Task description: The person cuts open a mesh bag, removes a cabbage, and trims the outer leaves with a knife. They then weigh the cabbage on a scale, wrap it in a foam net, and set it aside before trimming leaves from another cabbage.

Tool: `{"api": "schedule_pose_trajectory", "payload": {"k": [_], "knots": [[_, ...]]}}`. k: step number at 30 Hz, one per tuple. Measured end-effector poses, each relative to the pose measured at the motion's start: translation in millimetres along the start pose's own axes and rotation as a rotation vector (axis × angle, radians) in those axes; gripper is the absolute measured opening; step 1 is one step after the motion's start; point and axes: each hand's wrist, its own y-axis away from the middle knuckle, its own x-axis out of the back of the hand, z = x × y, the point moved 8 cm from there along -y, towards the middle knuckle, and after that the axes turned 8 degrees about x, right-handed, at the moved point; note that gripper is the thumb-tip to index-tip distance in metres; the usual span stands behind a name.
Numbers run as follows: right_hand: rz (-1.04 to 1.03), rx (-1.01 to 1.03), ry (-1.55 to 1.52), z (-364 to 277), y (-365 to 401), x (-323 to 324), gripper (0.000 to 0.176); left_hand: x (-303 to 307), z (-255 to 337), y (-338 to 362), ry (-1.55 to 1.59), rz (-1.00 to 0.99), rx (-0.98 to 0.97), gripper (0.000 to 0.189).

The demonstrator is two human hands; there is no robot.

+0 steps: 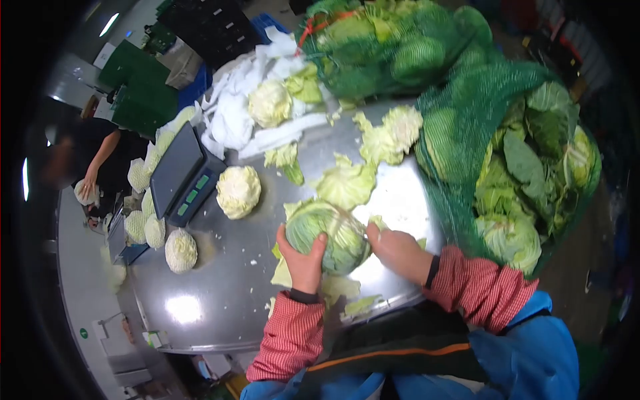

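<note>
A green cabbage rests on the metal table among loose leaves. My left hand grips its near left side, with the thumb across the front and the fingers around the edge. Just right of the cabbage, my right hand is closed close to the pale stem end. What that hand holds, if anything, is hidden and slightly blurred. Loose cabbage leaves lie behind the cabbage, and more trimmings lie in front of it. A trimmed pale cabbage sits to the left.
Green mesh sacks of cabbages crowd the right and back. A scale stands left, near net-wrapped cabbages. White foam nets are heaped at the back around another pale cabbage. A co-worker's hand touches a wrapped cabbage.
</note>
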Motion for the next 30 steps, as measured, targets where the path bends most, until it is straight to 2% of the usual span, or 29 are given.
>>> {"api": "schedule_pose_trajectory", "payload": {"k": [2,4,7,10,14,17,20,21,24,26,27,30], "knots": [[-0.031,-0.030,0.060,0,-2,-1,0.014,-3,-11,-10,-0.011,0.004,-0.030,0.098],[0.001,-0.020,0.014,6,-12,4,0.014,-6,-3,-18,-0.054,0.077,-0.047,0.096],[0.048,0.037,0.026,1,-25,17,0.014,-6,10,-41,-0.093,0.080,0.082,0.094],[-0.061,0.008,0.015,-11,-25,14,0.015,-2,-12,-65,0.090,-0.055,0.098,0.092],[-0.048,0.003,-0.003,12,-38,4,0.014,-12,-16,-89,0.033,-0.081,0.139,0.090],[-0.044,-0.005,-0.005,23,-56,0,0.014,-21,-28,-126,0.113,-0.205,0.388,0.090],[-0.030,0.004,-0.040,13,-55,5,0.014,5,36,-112,-0.297,0.100,0.158,0.092],[-0.036,-0.009,-0.036,11,-52,5,0.014,6,57,-87,-0.193,0.135,0.028,0.094],[-0.070,-0.070,-0.069,15,-53,-6,0.014,-22,68,-36,-0.584,0.070,-0.330,0.095],[-0.094,-0.098,-0.067,20,-60,-10,0.014,-23,74,-51,-0.547,0.049,-0.359,0.095],[-0.023,-0.031,-0.119,23,-62,-11,0.015,-24,72,-51,-0.528,0.031,-0.360,0.096],[-0.008,-0.055,-0.055,32,-82,-27,0.015,-19,73,-80,-0.476,-0.015,-0.375,0.094]]}}
